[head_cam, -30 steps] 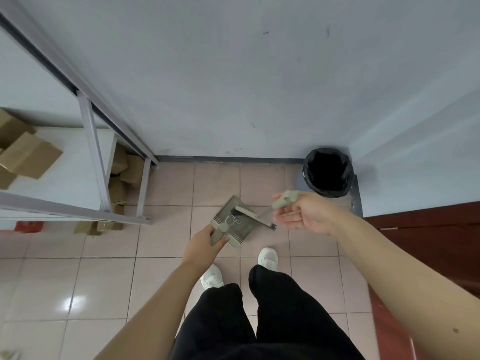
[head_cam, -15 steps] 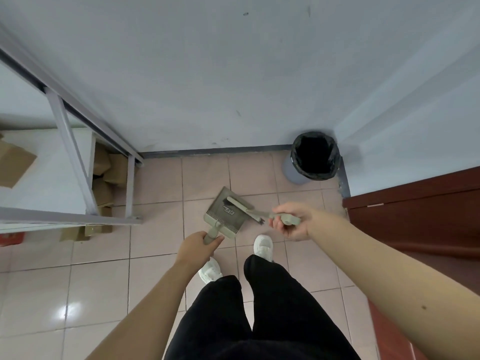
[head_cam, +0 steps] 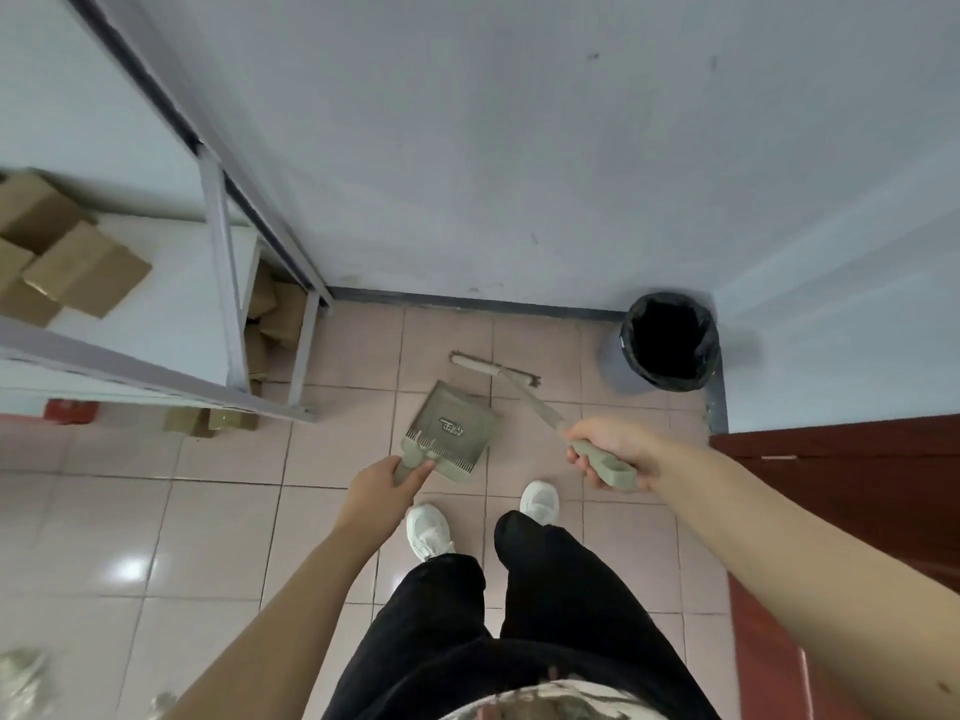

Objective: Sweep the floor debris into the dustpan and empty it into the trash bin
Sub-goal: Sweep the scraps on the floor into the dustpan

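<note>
Closest to you, your left hand (head_cam: 387,493) is on the side away from the trash bin (head_cam: 670,340). Its fingers are curled round the stub handle of the dustpan (head_cam: 457,423). That is the right place to hold it: the pan looks like thin, stiff plastic, light enough for one hand, and the handle lets you tilt its lip down. Keep it level once it is loaded, because a smooth tray like this will probably spill at a slight tip.

Your right hand (head_cam: 613,452), on the bin's side of you, is clamped round the flat grip at the end of the brush (head_cam: 532,400). The shaft is rigid and runs forward to a narrow head with soft bristles, which lies between the pan and the bin, short of the wall. You cannot tell whether the bristles touch the floor (head_cam: 337,511). Holding so far back gives reach but little pressure, so light strokes are likely to suit it.

The bin stands farthest off in the corner, open-topped and lined in black. Its mouth looks wide enough for the pan's lip. Whatever needs sweeping is too small to make out.
</note>
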